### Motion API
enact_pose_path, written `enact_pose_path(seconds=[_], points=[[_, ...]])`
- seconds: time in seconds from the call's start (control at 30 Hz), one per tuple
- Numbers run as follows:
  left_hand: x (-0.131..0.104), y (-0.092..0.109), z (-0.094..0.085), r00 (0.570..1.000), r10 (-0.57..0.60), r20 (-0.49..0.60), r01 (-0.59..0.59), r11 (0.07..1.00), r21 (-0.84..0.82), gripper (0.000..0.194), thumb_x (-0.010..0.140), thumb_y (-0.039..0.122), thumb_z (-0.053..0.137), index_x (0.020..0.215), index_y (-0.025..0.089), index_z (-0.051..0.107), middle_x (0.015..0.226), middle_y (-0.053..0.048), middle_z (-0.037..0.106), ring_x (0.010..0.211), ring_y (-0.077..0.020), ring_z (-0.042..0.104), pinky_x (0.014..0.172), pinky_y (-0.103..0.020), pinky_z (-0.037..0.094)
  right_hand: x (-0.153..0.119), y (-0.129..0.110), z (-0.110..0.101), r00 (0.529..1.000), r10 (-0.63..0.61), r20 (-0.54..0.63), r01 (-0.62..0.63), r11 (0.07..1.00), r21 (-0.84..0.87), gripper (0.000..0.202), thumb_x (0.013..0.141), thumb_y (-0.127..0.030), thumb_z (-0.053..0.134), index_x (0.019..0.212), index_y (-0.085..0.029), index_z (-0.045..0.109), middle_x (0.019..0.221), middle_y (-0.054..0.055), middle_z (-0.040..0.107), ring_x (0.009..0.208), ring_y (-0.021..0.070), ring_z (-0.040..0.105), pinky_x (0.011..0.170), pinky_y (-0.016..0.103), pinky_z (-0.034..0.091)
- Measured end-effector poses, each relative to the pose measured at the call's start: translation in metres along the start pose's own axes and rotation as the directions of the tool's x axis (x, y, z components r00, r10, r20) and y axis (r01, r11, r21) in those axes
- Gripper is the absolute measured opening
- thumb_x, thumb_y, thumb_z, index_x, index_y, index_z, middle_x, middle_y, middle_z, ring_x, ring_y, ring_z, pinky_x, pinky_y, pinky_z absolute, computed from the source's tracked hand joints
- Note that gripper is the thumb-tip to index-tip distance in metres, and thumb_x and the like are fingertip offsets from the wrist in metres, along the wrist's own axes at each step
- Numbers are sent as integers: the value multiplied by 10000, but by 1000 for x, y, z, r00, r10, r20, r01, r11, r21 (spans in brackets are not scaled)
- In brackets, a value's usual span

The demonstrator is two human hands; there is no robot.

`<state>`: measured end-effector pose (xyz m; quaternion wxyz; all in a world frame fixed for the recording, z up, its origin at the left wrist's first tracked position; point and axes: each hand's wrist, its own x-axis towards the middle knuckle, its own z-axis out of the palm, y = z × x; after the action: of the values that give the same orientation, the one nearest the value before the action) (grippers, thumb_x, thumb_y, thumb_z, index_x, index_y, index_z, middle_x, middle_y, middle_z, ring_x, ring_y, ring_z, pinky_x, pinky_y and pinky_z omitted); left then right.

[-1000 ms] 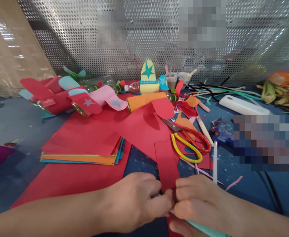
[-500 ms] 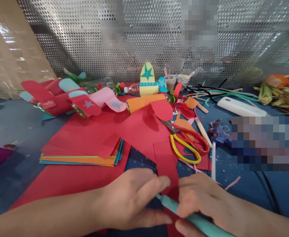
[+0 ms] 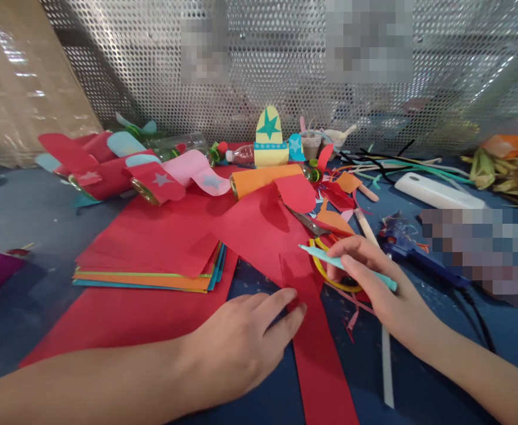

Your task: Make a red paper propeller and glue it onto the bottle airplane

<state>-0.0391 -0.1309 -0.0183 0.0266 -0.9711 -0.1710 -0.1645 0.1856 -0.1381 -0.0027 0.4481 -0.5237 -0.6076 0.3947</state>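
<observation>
My left hand (image 3: pixel 252 345) rests on the left edge of a long red paper strip (image 3: pixel 323 360), fingers stretched out over it; its thumb is hidden. In my right hand (image 3: pixel 380 283), between thumb and fingers, is a light turquoise marker pen (image 3: pixel 360 268), its narrow end pointing left. Under that hand lie scissors (image 3: pixel 315 225) with red and yellow handles, partly covered by the fingers. Just beyond the strip is a larger sheet of red paper (image 3: pixel 254 221).
A stack of coloured paper (image 3: pixel 143 251) lies on the left. Behind stand paper-wrapped bottles (image 3: pixel 267 182) and a yellow cutout with a star (image 3: pixel 269 127). On the right are a blue glue gun (image 3: pixel 422 257), a white bar (image 3: pixel 438 190) and paper scraps. A perforated metal panel (image 3: pixel 259 59) closes the back.
My right hand has lifted the marker pen up and right, away from my left hand, to above the scissors. My left hand has settled its fingers on the red strip.
</observation>
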Motion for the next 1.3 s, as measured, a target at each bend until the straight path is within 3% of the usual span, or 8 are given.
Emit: enact_pose_path(seconds=[0.1,0.23,0.43,0.7,1.3], points=[[0,2,2,999,5,47,-6,1000,20,337,915,111,337,1139,79,587,1122,-179,650,773,-213,670,619,-348,585,-3,3,0,999,34,12,-34,999,8,66,875,-255,501,811,-240,496,619,-49,541,548,98,508,497,189,417],[1,3,3,1000,14,16,-14,1000,12,320,915,114,345,1096,108,609,1097,-150,666,710,-193,651,600,-329,571,-4,8,0,997,73,36,-72,997,-39,176,871,-237,515,713,-232,437,542,-85,406,465,79,352,420,185,294],[-2,4,3,995,-28,95,24,999,36,344,853,79,419,1159,144,564,1257,-197,583,743,-206,647,603,-340,562,-2,12,0,994,70,86,-60,992,-114,194,867,-213,488,688,-227,415,550,-83,398,484,82,366,448,193,295],[1,4,-1,991,-17,132,11,999,45,394,867,94,400,1239,117,530,1242,-171,605,771,-201,646,639,-332,561,-4,10,-1,994,18,104,-4,991,-134,220,888,-229,475,680,-233,402,554,-78,346,483,96,335,444,215,286],[3,4,1,990,-7,144,-4,997,74,349,905,127,381,1204,89,557,1224,-178,615,709,-191,637,596,-336,550,-4,10,-3,988,-13,151,42,981,-191,217,904,-240,463,692,-231,421,602,-59,362,517,104,347,467,228,310]])
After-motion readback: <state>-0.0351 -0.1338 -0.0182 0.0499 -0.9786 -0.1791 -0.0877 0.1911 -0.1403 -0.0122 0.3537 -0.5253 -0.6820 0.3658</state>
